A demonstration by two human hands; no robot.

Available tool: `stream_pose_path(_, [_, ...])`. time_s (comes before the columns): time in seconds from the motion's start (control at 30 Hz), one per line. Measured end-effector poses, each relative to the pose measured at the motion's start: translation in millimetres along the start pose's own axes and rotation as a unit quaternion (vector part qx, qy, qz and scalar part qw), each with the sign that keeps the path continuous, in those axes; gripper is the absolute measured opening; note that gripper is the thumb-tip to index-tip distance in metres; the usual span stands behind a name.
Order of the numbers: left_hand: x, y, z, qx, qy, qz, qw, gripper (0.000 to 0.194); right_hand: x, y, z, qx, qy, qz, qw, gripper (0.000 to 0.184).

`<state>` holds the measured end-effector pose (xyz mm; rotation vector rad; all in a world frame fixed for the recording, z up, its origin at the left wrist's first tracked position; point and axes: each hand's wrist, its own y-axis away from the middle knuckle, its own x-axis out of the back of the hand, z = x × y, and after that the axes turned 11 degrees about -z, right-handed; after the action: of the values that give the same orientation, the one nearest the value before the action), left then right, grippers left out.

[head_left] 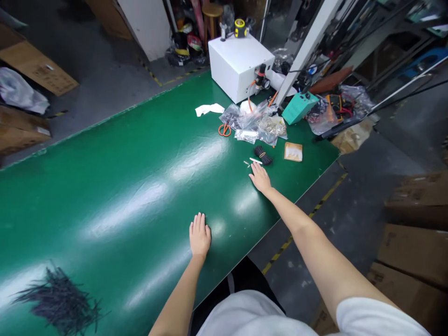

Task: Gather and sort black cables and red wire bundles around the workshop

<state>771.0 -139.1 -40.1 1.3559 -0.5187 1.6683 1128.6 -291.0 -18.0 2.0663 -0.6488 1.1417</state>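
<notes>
My left hand [199,236] lies flat on the green table [133,163], fingers stretched forward, with nothing in it. Farther right, my right hand [260,178] rests palm down with its fingers out, the tips beside a small white stick [255,160]. A few tiny pale bits [247,164] lie just left of those fingertips. Behind them is a black bundle [263,155] of cord or thin strips, tied with a light band. A brown and white sponge-like block [293,152] sits to its right.
Orange-handled scissors [224,130] and clear plastic bags [257,123] lie toward the back. There stand a white box [240,65], with a tape measure [240,28] on top, and a teal box [300,108]. A pile of dark thin strips [61,301] lies at the near left.
</notes>
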Motion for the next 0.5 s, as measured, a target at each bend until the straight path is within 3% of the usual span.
stream_pose_path(0.27, [-4.2,6.1,-4.1,0.008,-0.024,0.001,1.0,0.051,16.6,-42.4,35.2,-0.024,0.006,0.061,0.998,0.062])
stream_pose_path(0.5, [-5.4,8.8,-3.9,0.014,-0.02,-0.004,1.0,0.051,30.7,-59.2,49.7,-0.042,0.008,0.082,0.996,0.057])
